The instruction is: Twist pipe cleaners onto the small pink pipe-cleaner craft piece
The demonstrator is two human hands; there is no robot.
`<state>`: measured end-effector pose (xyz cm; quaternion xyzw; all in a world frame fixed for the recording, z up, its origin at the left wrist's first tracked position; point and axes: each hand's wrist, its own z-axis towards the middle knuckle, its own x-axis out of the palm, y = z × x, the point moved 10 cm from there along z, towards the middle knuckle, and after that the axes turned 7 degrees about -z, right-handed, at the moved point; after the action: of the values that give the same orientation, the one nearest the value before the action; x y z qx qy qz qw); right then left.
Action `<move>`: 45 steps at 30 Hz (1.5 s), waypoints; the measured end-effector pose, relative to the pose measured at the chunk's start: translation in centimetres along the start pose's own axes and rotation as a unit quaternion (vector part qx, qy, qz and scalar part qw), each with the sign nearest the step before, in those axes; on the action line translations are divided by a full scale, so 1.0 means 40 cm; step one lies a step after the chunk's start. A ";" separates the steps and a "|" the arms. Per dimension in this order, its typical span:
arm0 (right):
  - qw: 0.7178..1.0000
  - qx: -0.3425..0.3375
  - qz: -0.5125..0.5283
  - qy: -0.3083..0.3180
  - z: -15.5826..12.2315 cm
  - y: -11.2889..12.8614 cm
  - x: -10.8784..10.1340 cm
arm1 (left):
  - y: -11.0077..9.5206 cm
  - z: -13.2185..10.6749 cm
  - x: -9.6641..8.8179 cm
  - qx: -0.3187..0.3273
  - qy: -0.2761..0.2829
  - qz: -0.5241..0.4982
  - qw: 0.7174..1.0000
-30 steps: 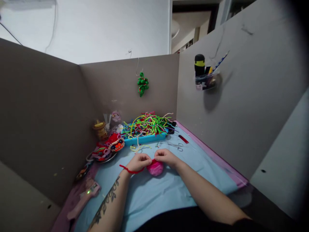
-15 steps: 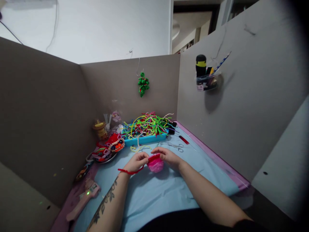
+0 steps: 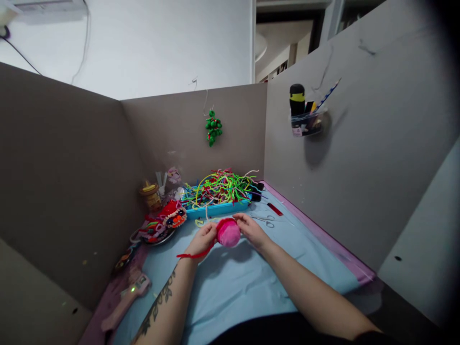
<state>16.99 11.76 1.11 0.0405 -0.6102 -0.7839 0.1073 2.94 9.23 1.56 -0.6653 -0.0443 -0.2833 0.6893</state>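
Observation:
Over the cloth in the middle of the head view is a rounded pink fuzzy piece [image 3: 229,234], with a red fuzzy strip along its upper edge. My left hand [image 3: 201,240] pinches its left side, thumb and fingers together. From that hand a red pipe cleaner [image 3: 196,255] trails down across the left wrist. At the upper right edge of the pink piece, my right hand [image 3: 252,231] closes its thumb and fingertips on the rim. The exact grip of the fingertips is partly hidden.
Behind my hands, a blue tray [image 3: 215,209] overflows with coloured pipe cleaners [image 3: 230,187]. Scissors [image 3: 266,219] and a red strip [image 3: 275,209] lie to the right. A plate of fuzzy crafts [image 3: 161,223] and a pink glue gun [image 3: 125,302] are left. Grey panels surround the table.
The pink piece has turned and tilted, so its smooth rounded face shows more, and has risen slightly to the left. My right hand has shifted to its upper right edge.

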 end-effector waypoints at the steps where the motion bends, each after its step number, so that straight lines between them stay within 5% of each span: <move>1: 0.999 -0.015 -0.040 -0.034 0.004 0.001 -0.014 | 0.000 0.005 -0.021 0.008 -0.040 -0.027 0.999; 4: 0.989 -0.055 -0.117 -0.076 0.001 0.012 -0.026 | 0.000 0.011 -0.098 0.035 -0.165 -0.105 0.980; 7: 0.991 -0.050 -0.122 -0.009 -0.012 0.007 0.023 | -0.011 0.011 -0.137 0.071 -0.212 -0.146 0.964; 11: 0.994 0.001 -0.057 0.097 -0.040 -0.015 0.111 | -0.019 0.005 -0.116 0.094 -0.203 -0.139 0.965; 15: 0.991 0.067 0.028 0.111 -0.054 -0.044 0.153 | -0.014 -0.003 -0.065 0.118 -0.184 -0.097 0.971; 22: 0.997 0.074 0.018 0.007 -0.038 -0.055 0.104 | 0.016 0.004 -0.037 0.096 -0.155 -0.127 0.975; 31: 0.995 0.098 0.010 -0.031 -0.026 -0.074 0.076 | 0.036 0.008 -0.043 0.065 -0.173 -0.185 0.965; 45: 0.946 0.133 0.293 -0.022 -0.020 -0.080 0.091 | 0.060 0.006 -0.027 0.027 -0.178 -0.260 0.949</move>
<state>13.22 10.93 -1.93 -0.1439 -0.6964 -0.6298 0.3124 3.19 9.70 -1.03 -0.6513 -0.3452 -0.3287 0.5904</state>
